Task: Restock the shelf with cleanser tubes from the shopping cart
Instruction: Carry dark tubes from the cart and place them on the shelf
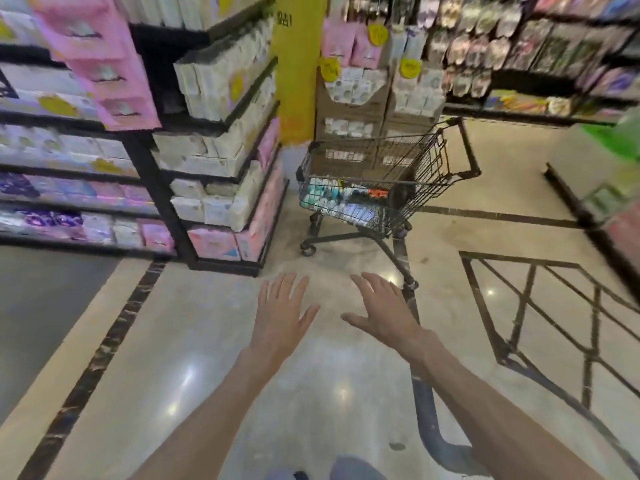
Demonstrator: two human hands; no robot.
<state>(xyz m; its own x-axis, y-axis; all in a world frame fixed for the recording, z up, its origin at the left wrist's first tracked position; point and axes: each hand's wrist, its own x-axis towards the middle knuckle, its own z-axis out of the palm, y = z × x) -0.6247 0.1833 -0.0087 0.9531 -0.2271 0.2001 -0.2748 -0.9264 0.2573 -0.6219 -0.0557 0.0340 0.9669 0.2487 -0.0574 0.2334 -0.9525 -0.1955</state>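
Note:
A dark wire shopping cart (pixel 426 161) stands on the shiny floor ahead, a little right of the middle. White, teal and dark packages (pixel 341 199) lie in its basket; I cannot tell single cleanser tubes apart. My left hand (pixel 282 315) and my right hand (pixel 379 306) are stretched out side by side over the floor, well short of the cart. Both have straight, spread fingers and hold nothing.
A black corner shelf (pixel 221 140) full of white and pink packs stands at the left. A yellow pillar (pixel 298 64) and cardboard displays (pixel 349 109) rise behind the cart. More shelves (pixel 554 71) line the back right. A low display edge (pixel 568 195) runs along the right.

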